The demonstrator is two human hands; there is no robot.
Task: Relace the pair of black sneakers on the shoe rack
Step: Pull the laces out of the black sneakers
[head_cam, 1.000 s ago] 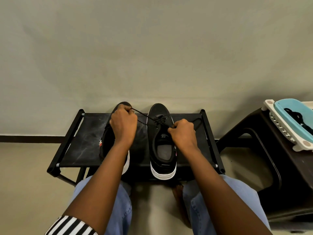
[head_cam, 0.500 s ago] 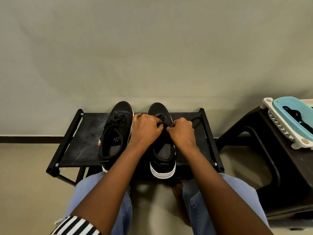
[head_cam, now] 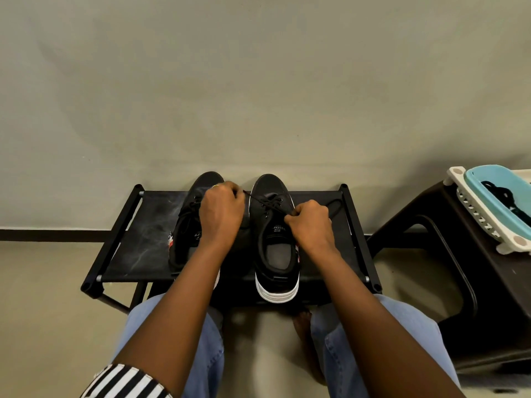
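Two black sneakers with white soles stand side by side on a low black shoe rack (head_cam: 143,248), toes toward the wall. The right sneaker (head_cam: 275,248) has a black lace (head_cam: 265,201) running taut across its eyelets. My left hand (head_cam: 221,216) pinches one end of that lace above the left sneaker (head_cam: 186,237), partly covering it. My right hand (head_cam: 310,225) grips the other end at the right sneaker's upper right side, and a loop of lace lies on the rack beyond it.
A dark brown plastic stool (head_cam: 459,268) stands to the right, carrying a white and light blue basket (head_cam: 488,208) with black laces inside. A plain wall rises right behind the rack. My knees in blue jeans sit close against the rack's front edge.
My left hand has moved left from the right sneaker's tongue to above the left sneaker, drawing the lace taut. My right hand has stayed at the right sneaker.
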